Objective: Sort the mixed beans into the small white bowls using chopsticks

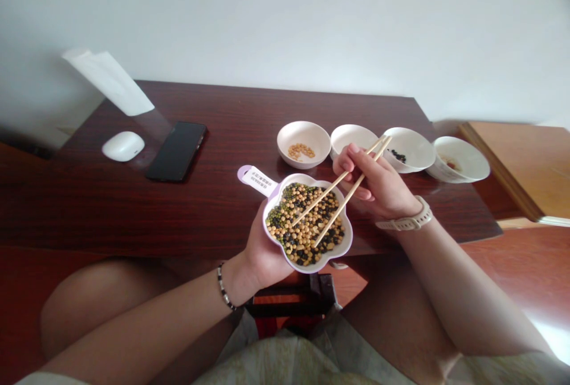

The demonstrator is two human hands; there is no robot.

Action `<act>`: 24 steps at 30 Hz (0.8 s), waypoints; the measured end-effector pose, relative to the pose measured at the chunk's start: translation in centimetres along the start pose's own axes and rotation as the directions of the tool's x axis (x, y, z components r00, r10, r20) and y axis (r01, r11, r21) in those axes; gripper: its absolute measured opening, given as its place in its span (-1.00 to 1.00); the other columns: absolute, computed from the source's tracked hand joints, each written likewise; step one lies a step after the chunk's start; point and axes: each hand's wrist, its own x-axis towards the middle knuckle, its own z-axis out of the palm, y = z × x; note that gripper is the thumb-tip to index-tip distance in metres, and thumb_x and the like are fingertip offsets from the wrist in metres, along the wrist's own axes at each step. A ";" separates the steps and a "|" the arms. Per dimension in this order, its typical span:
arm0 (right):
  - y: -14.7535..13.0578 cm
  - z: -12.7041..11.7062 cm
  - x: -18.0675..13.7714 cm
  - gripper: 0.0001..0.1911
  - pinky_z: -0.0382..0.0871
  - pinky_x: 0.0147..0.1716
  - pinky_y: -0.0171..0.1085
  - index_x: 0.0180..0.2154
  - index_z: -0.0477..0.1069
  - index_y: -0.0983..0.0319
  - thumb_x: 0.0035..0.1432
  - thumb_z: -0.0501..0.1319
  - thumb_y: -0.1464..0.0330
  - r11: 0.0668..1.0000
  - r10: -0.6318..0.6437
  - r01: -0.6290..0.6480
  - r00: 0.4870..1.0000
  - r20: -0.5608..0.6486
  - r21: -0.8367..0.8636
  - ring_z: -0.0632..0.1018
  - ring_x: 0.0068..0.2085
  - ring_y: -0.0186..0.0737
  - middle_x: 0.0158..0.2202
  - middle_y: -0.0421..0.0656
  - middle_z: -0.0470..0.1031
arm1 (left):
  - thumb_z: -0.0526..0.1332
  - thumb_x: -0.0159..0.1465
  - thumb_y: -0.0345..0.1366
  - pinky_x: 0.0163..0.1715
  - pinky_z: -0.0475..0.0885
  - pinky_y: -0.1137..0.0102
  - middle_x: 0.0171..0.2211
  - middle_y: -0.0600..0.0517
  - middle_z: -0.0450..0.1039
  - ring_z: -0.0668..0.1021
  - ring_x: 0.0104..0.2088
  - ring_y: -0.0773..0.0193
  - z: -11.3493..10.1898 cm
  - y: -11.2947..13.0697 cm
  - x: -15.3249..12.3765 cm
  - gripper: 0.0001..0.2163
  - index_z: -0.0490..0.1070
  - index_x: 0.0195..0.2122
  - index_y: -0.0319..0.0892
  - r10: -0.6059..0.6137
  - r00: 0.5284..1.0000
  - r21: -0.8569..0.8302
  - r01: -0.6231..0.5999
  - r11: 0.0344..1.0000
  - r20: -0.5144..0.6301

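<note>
Through the head view I have the flower-shaped dish (347,241) held up at the worktop's (222,141) near edge, full of mixed beans (307,235). My left hand (266,258) cradles it from the left and below; its fingers are mostly hidden under the dish, which they hold, and the wrist angles up from the lower left. The dish's handle points toward the far left corner.

My right hand (386,187) has its fingers closed around two chopsticks (332,222). The relation I watch is tips to beans: the beans lie down and to the left of those fingers, along the chopsticks' long axis. The tips stand apart over the dish's middle; whether they touch, I cannot tell. This hand is the nearer one to the row of white bowls (414,140), which runs to the right edge. Its forearm reaches in from the lower right, the back of the hand turned outward.
</note>
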 end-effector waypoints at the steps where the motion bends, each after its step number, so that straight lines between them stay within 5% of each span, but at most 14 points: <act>1: 0.0 0.0 -0.1 -0.54 -0.25 -0.73 -0.39 -0.33 0.40 0.24 0.40 0.35 0.00 1.000 0.017 -0.017 1.000 0.026 -0.006 0.08 -0.62 -0.54 -0.42 -0.26 0.34 | 0.04 0.36 0.03 0.18 0.35 -0.07 0.00 -0.10 0.59 0.58 0.06 -0.05 0.0 0.0 0.0 -0.53 0.47 0.10 -0.13 -0.003 1.000 -0.002 0.004 1.000 0.000; 14: 0.1 0.4 -0.2 -0.47 -0.11 -0.71 -0.40 -0.40 0.40 0.23 0.41 0.30 -0.06 0.987 0.007 -0.002 1.000 0.027 -0.162 0.14 -0.64 -0.51 -0.49 -0.27 0.31 | 0.05 0.34 0.04 0.22 0.32 -0.04 0.17 -0.13 0.47 0.48 0.20 -0.10 -0.3 -0.1 0.0 -0.52 0.45 0.13 -0.13 -0.009 1.000 -0.002 0.009 1.000 -0.009; 24: 0.4 0.5 -0.2 -0.44 -0.13 -0.70 -0.37 -0.41 0.32 0.21 0.44 0.25 -0.09 0.980 -0.025 0.028 1.000 0.016 -0.198 0.15 -0.64 -0.48 -0.52 -0.30 0.24 | 0.07 0.34 0.03 0.22 0.33 -0.06 0.10 -0.10 0.53 0.53 0.14 -0.08 -0.2 -0.1 0.0 -0.51 0.44 0.16 -0.12 0.015 1.000 0.026 -0.014 1.000 -0.026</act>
